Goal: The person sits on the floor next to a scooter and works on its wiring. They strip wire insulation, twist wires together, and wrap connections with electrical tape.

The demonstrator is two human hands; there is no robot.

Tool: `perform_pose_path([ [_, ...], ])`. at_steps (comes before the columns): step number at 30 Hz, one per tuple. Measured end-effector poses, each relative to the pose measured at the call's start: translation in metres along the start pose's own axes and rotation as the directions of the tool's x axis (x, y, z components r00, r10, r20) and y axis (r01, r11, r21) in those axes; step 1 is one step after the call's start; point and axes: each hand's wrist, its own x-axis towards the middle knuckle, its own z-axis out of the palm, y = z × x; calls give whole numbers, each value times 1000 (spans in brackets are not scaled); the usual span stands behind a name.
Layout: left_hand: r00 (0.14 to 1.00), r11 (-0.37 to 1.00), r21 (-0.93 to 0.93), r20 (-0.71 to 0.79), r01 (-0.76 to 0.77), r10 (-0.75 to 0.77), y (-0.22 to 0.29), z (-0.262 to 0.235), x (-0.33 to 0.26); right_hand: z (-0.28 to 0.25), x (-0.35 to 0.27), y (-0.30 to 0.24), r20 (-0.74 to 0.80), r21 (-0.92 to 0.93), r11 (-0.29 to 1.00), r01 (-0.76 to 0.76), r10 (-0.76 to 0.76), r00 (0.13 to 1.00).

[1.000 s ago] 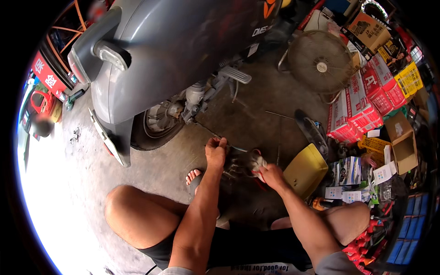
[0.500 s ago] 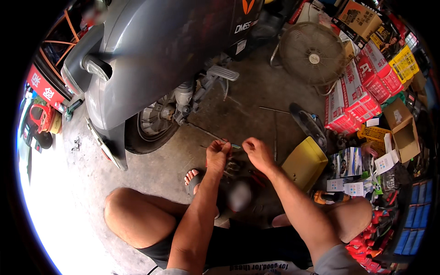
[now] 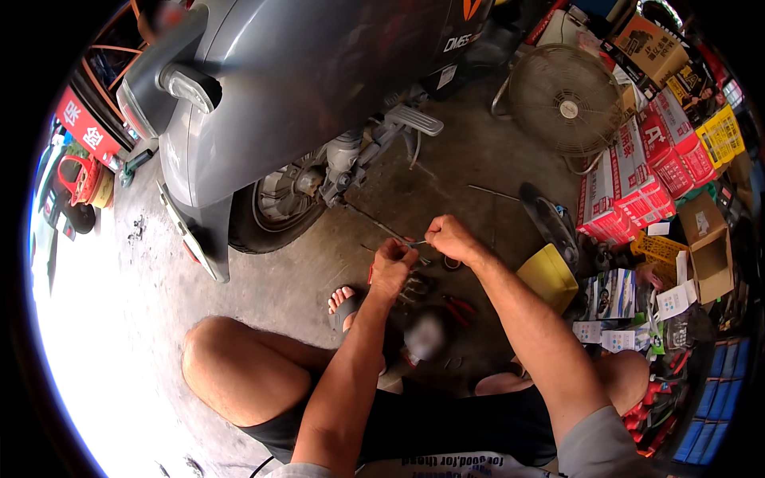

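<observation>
A grey scooter [image 3: 271,88] stands at the upper left, its wheel [image 3: 275,209] on the floor. From beside the wheel hub a thin dark cable [image 3: 368,217] stretches toward my hands. My left hand [image 3: 392,267] is closed round the cable near its end. Just to the right, my right hand [image 3: 451,237] is pinched, fingertips close to the left ones. A thin, light-coloured piece runs between the two sets of fingertips. It is too small to name, and my right fingers hide what they pinch.
Red-handled pliers [image 3: 457,311] and a blurred round object [image 3: 424,336] lie on the floor below my hands. To the right are a yellow tray [image 3: 550,277], a long dark part [image 3: 548,223], a floor fan [image 3: 567,102] and red cartons [image 3: 629,187]. A footrest [image 3: 414,119] juts from the scooter.
My right hand has come closer to the left hand's fingertips, with the thin piece now between them. The whole view has shifted, so the scooter and floor things appear farther right.
</observation>
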Motion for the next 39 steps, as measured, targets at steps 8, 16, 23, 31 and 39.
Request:
perform_pose_path([
  [8,997,994,90,16,68,-70,-4,1,1,-1,-1,-5,-102,-71,996,48,-56,993],
  [16,997,997,21,-6,81,-81,-6,1,-1,-7,-15,-6,-84,74,983,167,-160,983],
  [23,988,792,607,-66,-69,136,3,-2,-3,-2,-26,-1,-170,8,944,329,-323,931],
  [31,985,791,603,-39,-109,165,4,-3,-3,4,-18,24,-241,399,891,215,-124,963],
  [39,987,727,679,-27,-98,158,11,-5,-5,16,-25,25,-149,201,958,205,-177,973],
])
